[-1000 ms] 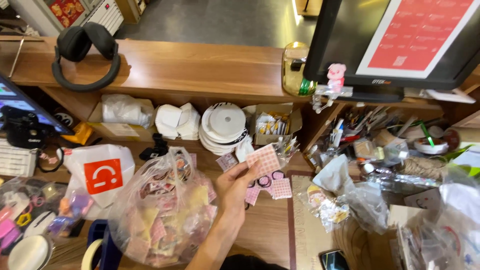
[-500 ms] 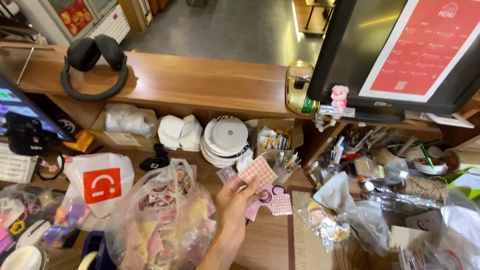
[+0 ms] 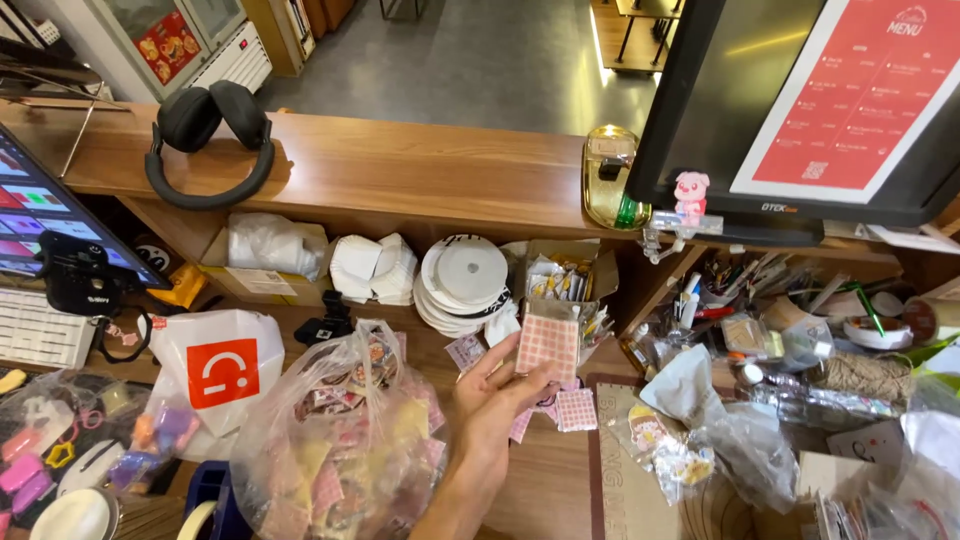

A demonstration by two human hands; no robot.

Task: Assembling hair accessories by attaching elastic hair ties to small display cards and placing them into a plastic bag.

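Pink checkered card (image 3: 547, 347) pinched upright in left hand (image 3: 497, 397), fingers (image 3: 487, 357) closed on its lower edge, clear plastic bag (image 3: 340, 440) just left, stacked white lids (image 3: 468, 275) beyond, wooden table (image 3: 545, 480) below.

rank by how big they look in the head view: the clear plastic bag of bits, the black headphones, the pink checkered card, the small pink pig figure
1. clear plastic bag, largest, though nearest the camera.
2. black headphones.
3. pink checkered card, in the hand.
4. pink pig figure, smallest.
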